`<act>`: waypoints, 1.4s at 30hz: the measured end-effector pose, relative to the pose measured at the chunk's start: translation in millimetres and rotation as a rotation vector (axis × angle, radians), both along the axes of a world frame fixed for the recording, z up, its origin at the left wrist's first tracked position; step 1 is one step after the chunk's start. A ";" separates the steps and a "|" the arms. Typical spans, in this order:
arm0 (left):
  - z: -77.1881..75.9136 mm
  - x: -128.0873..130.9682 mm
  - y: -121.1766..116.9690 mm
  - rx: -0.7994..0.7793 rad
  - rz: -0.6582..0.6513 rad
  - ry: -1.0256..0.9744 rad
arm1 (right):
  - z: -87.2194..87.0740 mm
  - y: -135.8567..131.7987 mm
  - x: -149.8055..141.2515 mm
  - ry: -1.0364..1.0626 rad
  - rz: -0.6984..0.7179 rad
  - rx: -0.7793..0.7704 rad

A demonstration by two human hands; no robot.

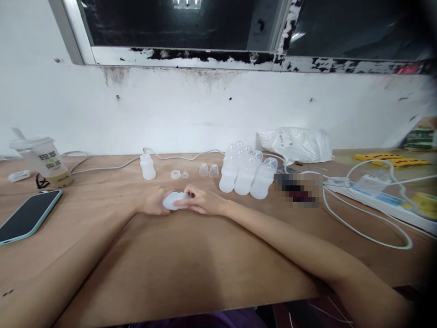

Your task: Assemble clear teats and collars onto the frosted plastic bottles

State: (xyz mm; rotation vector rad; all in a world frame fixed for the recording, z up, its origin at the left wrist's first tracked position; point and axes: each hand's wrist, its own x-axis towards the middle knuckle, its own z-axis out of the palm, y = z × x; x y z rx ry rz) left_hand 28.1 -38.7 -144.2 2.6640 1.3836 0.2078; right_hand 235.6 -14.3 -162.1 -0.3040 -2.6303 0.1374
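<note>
My left hand (153, 200) is wrapped round a small white plastic bottle (173, 201) lying on its side on the wooden table (191, 259). My right hand (202, 201) pinches the bottle's other end with its fingertips. Just beyond the hands lie a white ring (175, 174), a small clear nipple piece (185, 174) and two clear caps (208, 170). One upright bottle (148, 166) stands to the left of them. A cluster of several finished bottles (246, 172) with clear caps stands to the right.
A phone (27, 216) lies face up at the left. A drink cup (46, 161) stands at the back left. A plastic bag (295, 144) leans on the wall. White cables (368, 228) and a power strip (378, 200) cover the right side.
</note>
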 end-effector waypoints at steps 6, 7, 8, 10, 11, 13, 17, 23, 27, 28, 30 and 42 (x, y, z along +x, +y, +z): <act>-7.8 0.1 -1.2 0.271 0.122 0.070 | -3.1 3.1 2.3 0.109 -0.213 -0.276; -8.2 1.5 -2.2 0.297 0.108 0.074 | -5.6 3.2 -0.2 0.156 -0.252 -0.397; -8.6 2.8 -3.0 0.317 0.098 0.076 | -8.0 3.4 -2.7 0.201 -0.272 -0.508; -10.0 4.3 -3.6 0.346 0.097 0.080 | -11.8 3.7 -6.2 0.271 -0.248 -0.668; -10.8 4.3 -3.3 0.358 0.101 0.082 | -12.6 3.8 -6.7 0.296 -0.221 -0.713; -12.1 2.7 -1.4 0.364 0.088 0.076 | -11.2 4.0 -4.9 0.313 -0.171 -0.729; -11.9 -4.9 4.3 0.326 -0.054 -0.061 | 3.5 7.2 6.8 0.229 -0.149 -0.458; -21.1 -12.6 15.4 0.381 0.079 -0.409 | 22.1 14.6 19.3 0.134 -0.159 -0.058; -37.5 -13.7 29.7 0.451 0.395 -0.651 | 9.4 9.5 12.9 -0.028 -0.252 -0.103; -40.2 -14.0 32.3 0.462 0.435 -0.643 | 4.7 7.4 10.6 -0.068 -0.265 -0.120; -42.0 -14.4 33.4 0.532 0.482 -0.594 | -3.3 3.9 6.6 -0.078 -0.297 -0.137; -31.0 11.7 -1.4 0.494 0.331 0.007 | -12.2 1.3 4.6 -0.015 -0.320 -0.117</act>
